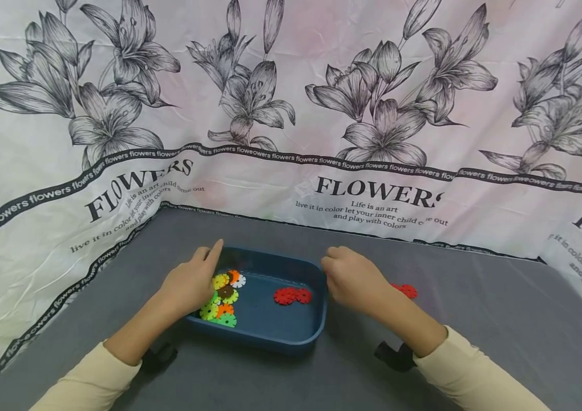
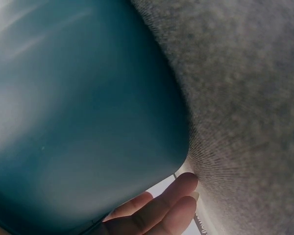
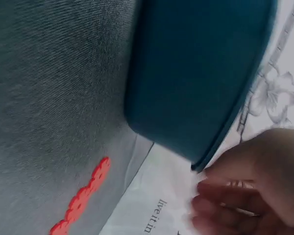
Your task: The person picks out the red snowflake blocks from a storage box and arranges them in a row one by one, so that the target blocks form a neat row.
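Our cream sleeves (image 1: 91, 378) are lying nearest | blue tray (image 1: 270, 342) is sitting on the surface (image 1: 491, 308) | left hand (image 1: 189, 287): fingers are clasping its far-left corner | right hand (image 1: 351, 278): fingers are bending by its far-right corner, grip unclear | we're judging it light, stiff, slick; take both ends, discs (image 1: 285, 295) may slide

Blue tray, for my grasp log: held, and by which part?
Cannot tell whether the tray is gripped: left hand at its left end, right hand at the far right corner.
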Motion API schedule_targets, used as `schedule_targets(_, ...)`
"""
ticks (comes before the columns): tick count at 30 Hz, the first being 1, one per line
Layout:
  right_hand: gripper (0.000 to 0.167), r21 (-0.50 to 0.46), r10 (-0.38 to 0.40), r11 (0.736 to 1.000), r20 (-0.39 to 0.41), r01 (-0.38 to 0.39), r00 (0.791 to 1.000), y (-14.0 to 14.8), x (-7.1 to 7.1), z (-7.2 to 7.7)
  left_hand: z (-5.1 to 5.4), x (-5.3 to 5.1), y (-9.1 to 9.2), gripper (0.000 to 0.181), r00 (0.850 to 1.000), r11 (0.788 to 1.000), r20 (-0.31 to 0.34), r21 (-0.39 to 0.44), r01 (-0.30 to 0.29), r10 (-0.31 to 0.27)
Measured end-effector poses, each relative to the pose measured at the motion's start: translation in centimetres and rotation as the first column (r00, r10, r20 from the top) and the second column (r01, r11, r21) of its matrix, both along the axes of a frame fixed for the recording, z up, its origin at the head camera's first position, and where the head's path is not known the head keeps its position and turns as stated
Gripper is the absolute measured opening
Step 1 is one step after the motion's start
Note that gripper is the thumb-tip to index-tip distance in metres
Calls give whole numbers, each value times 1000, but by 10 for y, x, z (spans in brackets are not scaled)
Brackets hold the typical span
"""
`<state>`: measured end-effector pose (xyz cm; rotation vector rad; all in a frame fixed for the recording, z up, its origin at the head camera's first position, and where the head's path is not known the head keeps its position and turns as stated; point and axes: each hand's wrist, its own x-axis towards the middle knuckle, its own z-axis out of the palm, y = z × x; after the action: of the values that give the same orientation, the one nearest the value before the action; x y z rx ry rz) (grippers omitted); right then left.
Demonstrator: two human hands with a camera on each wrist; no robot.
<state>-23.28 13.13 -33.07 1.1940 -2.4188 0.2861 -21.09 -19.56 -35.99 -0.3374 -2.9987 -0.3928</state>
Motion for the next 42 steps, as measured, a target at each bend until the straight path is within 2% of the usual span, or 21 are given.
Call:
schedule_targets(2, 13, -28, 32, 999, -35, -33, 999, -11, 1, 1, 0, -1, 1, 79, 1000, 1000, 6, 3, -1, 1)
schedule_targets(3, 13, -40, 46, 998, -27, -47, 999, -15, 1, 1, 0, -1, 1, 79, 1000, 1000, 7, 5, 0, 0)
schedule_targets(6, 12, -28, 78, 997, 98, -76, 992, -27, 2, 1, 1, 0, 1, 79, 1000, 1000, 7, 6, 3, -3)
schedule_targets(9, 14, 89, 44, 994, 253, -69, 967, -41, 2, -2, 0, 0, -1, 79, 1000, 1000, 1, 0, -3, 3)
schedule_targets(11, 19, 197, -9, 979, 307, -54, 952, -50, 1, -7, 0, 1, -2, 79, 1000, 1000, 0, 1, -5, 5)
schedule_targets(13, 25, 287, -47, 957, 304, -44, 951, -58, 2, -12, 0, 2, -2, 78, 1000, 1000, 7, 5, -8, 8)
schedule_targets(15, 27, 354, -71, 935, 265, -28, 962, -66, 3, -18, 1, 3, -1, 79, 1000, 1000, 18, 8, -9, 9)
schedule_targets(18, 28, 391, -54, 920, 209, -33, 976, -73, 6, -22, 2, 3, 1, 79, 999, 1000, 33, 11, -10, 10)
schedule_targets(20, 27, 390, -23, 919, 202, -59, 979, -75, 7, -23, 1, 3, 1, 79, 999, 1000, 34, 12, -8, 7)
schedule_targets(26, 18, 326, 72, 932, 261, -158, 963, -73, 7, -19, 0, 2, -1, 78, 1000, 1000, 3, 2, 3, -3)
schedule_targets(31, 18, 289, 68, 944, 300, -158, 952, -71, 7, -20, -1, 2, 0, 79, 1000, 1000, 12, 8, 1, -1)
schedule_targets(37, 12, 218, 88, 965, 263, -148, 961, -69, 6, -23, 2, 2, 0, 78, 1000, 1000, -15, -3, -1, 1)
schedule_targets(42, 12, 168, 106, 974, 253, -151, 962, -68, 6, -23, 3, 2, 1, 79, 1000, 1000, -6, 2, -1, 1)
